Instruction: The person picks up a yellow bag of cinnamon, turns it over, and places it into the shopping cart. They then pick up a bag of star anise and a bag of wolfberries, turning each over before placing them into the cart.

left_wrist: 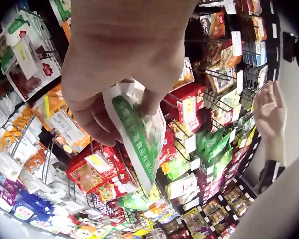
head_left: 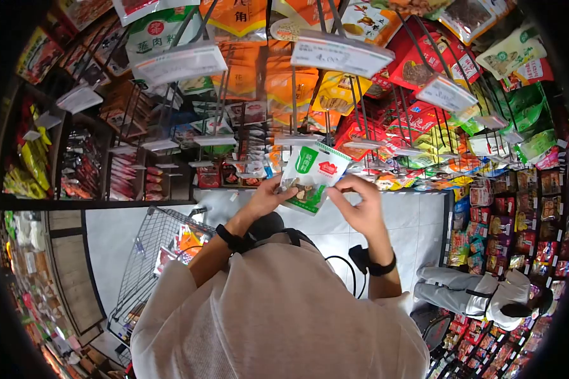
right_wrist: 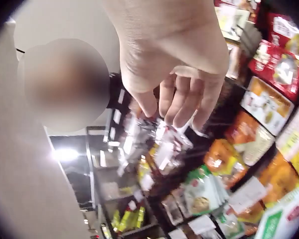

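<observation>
A white and green seasoning packet (head_left: 314, 179) with a red logo is held upright in front of the chest. My left hand (head_left: 267, 197) grips it by its left side, the thumb lying over the front. From the left wrist, the packet's green back strip with white lettering (left_wrist: 135, 134) shows below the fingers. My right hand (head_left: 362, 205) is just off the packet's right edge. In the right wrist view that hand (right_wrist: 177, 59) has loosely bent fingers with nothing between them, and a corner of the packet (right_wrist: 281, 216) shows low at the right.
Shelves of hanging packets on wire hooks rise ahead, with price tags (head_left: 341, 54) sticking out. A wire shopping cart (head_left: 148, 259) with packets in it stands at the left. Another person (head_left: 480, 294) is near the right-hand shelves.
</observation>
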Available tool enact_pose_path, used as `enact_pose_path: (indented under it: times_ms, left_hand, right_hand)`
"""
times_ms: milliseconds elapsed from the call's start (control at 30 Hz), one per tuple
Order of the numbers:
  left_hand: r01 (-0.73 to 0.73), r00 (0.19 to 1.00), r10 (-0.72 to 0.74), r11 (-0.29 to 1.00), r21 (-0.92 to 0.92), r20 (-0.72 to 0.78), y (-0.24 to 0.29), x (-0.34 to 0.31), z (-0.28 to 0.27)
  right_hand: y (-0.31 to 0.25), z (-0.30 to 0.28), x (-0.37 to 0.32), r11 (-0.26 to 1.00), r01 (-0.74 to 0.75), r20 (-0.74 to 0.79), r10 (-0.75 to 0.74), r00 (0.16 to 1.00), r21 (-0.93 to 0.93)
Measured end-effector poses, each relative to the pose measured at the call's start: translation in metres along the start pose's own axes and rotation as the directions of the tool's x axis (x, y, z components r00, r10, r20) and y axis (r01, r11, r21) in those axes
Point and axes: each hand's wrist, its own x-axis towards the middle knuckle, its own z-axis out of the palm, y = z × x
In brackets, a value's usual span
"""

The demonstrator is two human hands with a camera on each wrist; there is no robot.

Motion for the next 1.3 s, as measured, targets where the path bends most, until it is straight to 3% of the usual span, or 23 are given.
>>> enact_pose_path:
  times_ms: [100, 233, 400, 533, 667, 800, 900, 1033, 1233, 1300]
  left_hand:
    - [0.023, 0.999, -0.023, 1.0, 0.004, 0.043, 0.005, 0.013, -0.009]
    - [0.013, 0.998, -0.014, 1.0, 0.018, 0.054, 0.014, 0.024, -0.018]
    - [-0.018, 0.994, 0.014, 0.999, 0.032, 0.112, 0.015, 0.03, -0.036]
    - [0.024, 0.995, -0.011, 0.99, -0.136, 0.098, 0.024, 0.024, -0.04]
    - [0.1, 0.989, -0.108, 0.991, 0.089, 0.097, 0.001, 0.021, -0.062]
    - [0.125, 0.992, -0.125, 0.984, 0.131, -0.008, 0.005, 0.004, -0.055]
    - [0.073, 0.991, -0.055, 0.986, 0.148, -0.122, 0.0, -0.014, -0.05]
    - [0.131, 0.985, -0.119, 0.987, 0.092, -0.124, -0.01, -0.037, -0.044]
    - [0.178, 0.949, -0.151, 0.981, 0.075, -0.279, -0.018, -0.084, -0.011]
    - [0.246, 0.94, -0.199, 0.958, 0.146, -0.278, -0.026, -0.098, -0.008]
  right_hand:
    - [0.048, 0.021, -0.007, 0.983, -0.185, 0.03, 0.185, 0.982, 0.018]
    - [0.083, 0.033, -0.01, 0.955, -0.292, 0.045, 0.29, 0.956, 0.053]
    - [0.101, 0.045, -0.006, 0.951, -0.3, 0.025, 0.299, 0.954, 0.074]
    - [0.108, 0.054, 0.005, 0.951, -0.302, 0.073, 0.297, 0.952, 0.06]
    - [0.115, 0.067, 0.019, 0.964, -0.243, 0.169, 0.224, 0.96, 0.105]
    - [0.114, 0.067, 0.025, 0.972, -0.227, 0.301, 0.2, 0.932, 0.057]
    - [0.117, 0.071, 0.021, 0.973, -0.213, 0.36, 0.169, 0.918, 0.086]
    - [0.112, 0.072, 0.014, 0.975, -0.203, 0.462, 0.138, 0.876, 0.094]
    - [0.111, 0.08, -0.01, 0.975, -0.201, 0.555, 0.115, 0.824, 0.096]
    - [0.112, 0.082, -0.022, 0.965, -0.24, 0.584, 0.135, 0.8, 0.105]
